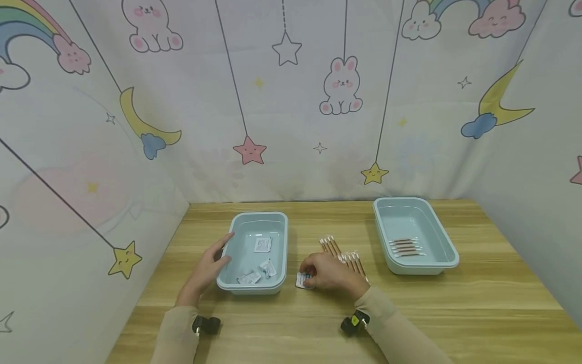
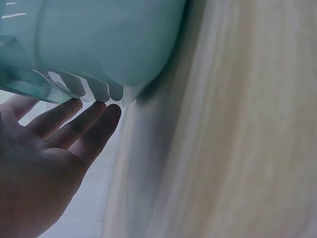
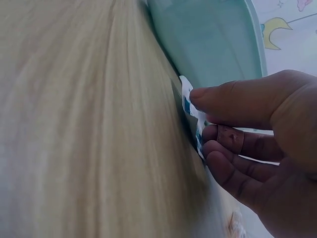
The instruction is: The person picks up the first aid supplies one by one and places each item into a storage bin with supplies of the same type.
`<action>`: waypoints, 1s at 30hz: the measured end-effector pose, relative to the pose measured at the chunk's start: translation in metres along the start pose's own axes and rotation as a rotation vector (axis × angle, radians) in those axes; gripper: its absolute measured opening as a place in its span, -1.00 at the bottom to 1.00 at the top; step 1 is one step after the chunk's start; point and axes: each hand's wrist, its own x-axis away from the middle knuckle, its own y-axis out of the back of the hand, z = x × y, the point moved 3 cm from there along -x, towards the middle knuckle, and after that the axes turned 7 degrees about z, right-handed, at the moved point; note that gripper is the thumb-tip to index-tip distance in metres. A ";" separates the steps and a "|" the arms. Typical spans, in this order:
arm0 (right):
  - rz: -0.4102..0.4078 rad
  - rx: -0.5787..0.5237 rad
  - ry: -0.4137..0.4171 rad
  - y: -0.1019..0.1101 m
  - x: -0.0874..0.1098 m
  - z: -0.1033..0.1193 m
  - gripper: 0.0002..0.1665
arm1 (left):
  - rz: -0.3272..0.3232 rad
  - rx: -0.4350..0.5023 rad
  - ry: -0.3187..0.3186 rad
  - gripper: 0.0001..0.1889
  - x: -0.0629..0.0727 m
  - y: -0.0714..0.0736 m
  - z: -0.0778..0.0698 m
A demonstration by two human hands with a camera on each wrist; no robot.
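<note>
In the head view a blue plastic basin (image 1: 226, 270) stands on the left of the table, with small white sachets (image 1: 262, 245) on its floor. My left hand (image 1: 206, 265) rests at its left side; in the left wrist view the fingers (image 2: 94, 131) are extended, fingertips right at the basin wall (image 2: 99, 44). Right of this basin, my right hand (image 1: 327, 275) pinches a small white and blue sachet (image 1: 302, 281) low over the table. The right wrist view shows the thumb (image 3: 233, 101) and curled fingers at the edge of the sachet (image 3: 186, 96).
Cotton swabs (image 1: 331, 246) with brown sticks lie in two groups beyond the right hand. A second blue basin (image 1: 438, 227) at the right holds several swabs (image 1: 406, 247). A patterned curtain (image 1: 291, 116) hangs behind the wooden table (image 1: 282, 333).
</note>
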 end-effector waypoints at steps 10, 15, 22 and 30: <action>-0.002 0.064 0.004 -0.007 0.000 0.001 -0.68 | 0.009 0.020 0.004 -0.33 0.000 -0.002 0.004; -0.006 0.096 0.011 -0.008 0.000 0.001 -0.68 | 0.011 0.020 -0.006 -0.33 0.000 -0.001 0.002; -0.009 0.117 0.036 -0.006 0.002 0.003 -0.70 | 0.016 0.014 0.002 -0.34 0.001 0.000 -0.002; -0.003 0.126 0.038 -0.005 0.002 0.005 -0.76 | 0.016 0.005 0.022 -0.35 0.000 0.000 -0.002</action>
